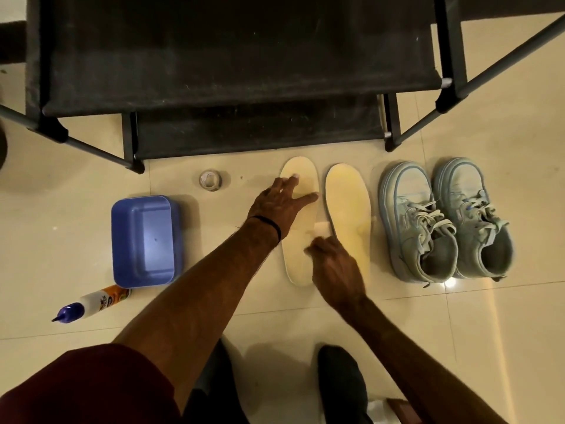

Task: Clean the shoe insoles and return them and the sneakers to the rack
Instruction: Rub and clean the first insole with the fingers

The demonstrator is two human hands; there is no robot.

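At my far left the cleaner bottle [91, 302] lies on its side by the blue tub [143, 240], both within reach. My left hand [282, 200] presses flat, fingers spread and straight, on the toe end of the left insole [298, 264], likely pinning it so it won't slide. My right hand [333, 264] pinches a pale cloth [321, 229] against its middle to wipe. The second insole [348, 215] waits just beside, then the sneakers [443, 221], below the rack [214, 71].

Under the left fingers [294, 179] a matt, foam-like insole [298, 221] is seen. The floor [489, 316] is glossy tile. The sneakers [443, 221] look cloth; the blue tub [143, 240], smooth plastic.
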